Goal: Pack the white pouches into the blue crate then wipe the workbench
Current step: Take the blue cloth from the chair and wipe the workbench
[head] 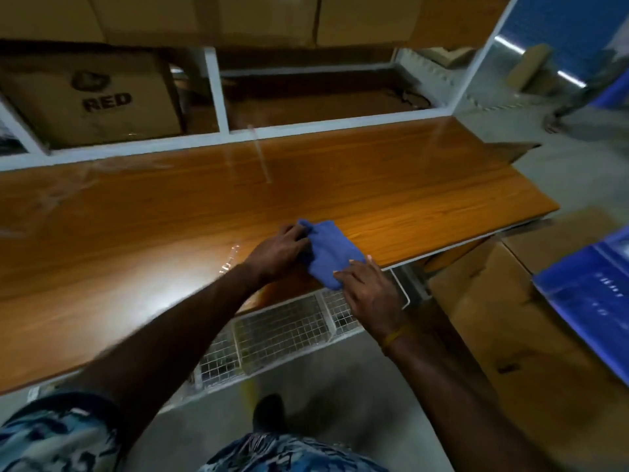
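Observation:
A folded blue cloth (328,250) lies at the front edge of the wooden workbench (204,206). My left hand (280,248) grips the cloth's left end with curled fingers. My right hand (369,291) rests on the cloth's near right corner, fingers pressed onto it. The blue crate (592,291) stands at the right on cardboard boxes, cut off by the frame edge. No white pouches are in view.
A wire-mesh basket (282,328) hangs under the bench front. Shelving behind the bench holds a cardboard box marked RED (98,97). Flat cardboard boxes (493,308) fill the floor to the right. My shoe (269,412) stands on grey floor.

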Demonstrator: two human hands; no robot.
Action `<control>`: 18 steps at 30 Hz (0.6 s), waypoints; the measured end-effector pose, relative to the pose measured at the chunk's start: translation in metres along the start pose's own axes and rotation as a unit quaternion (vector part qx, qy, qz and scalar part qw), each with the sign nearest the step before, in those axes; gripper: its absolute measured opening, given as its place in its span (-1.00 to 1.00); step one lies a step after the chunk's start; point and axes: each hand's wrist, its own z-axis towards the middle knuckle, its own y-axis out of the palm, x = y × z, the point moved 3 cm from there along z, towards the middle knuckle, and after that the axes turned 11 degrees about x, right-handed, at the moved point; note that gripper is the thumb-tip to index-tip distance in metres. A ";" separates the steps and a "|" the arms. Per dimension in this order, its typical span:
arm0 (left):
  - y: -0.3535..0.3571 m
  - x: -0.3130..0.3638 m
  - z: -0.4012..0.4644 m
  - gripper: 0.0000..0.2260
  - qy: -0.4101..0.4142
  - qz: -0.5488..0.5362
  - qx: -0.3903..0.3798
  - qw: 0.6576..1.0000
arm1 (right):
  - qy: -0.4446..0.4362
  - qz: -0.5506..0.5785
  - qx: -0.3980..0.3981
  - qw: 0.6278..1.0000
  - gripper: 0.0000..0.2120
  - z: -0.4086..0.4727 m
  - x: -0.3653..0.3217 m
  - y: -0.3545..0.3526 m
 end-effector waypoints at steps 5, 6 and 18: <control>0.026 -0.036 0.043 -0.79 0.047 0.016 -0.047 0.998 | 0.057 -0.015 -0.056 0.997 -0.77 0.015 0.004 0.037; 0.029 -0.040 0.048 -0.79 0.050 0.026 -0.045 0.997 | 0.072 -0.013 -0.076 0.994 -0.78 0.017 0.004 0.043; 0.040 -0.022 0.051 -0.68 -0.414 -0.151 0.028 0.897 | 0.225 0.095 -0.172 0.954 -0.72 0.036 0.035 0.060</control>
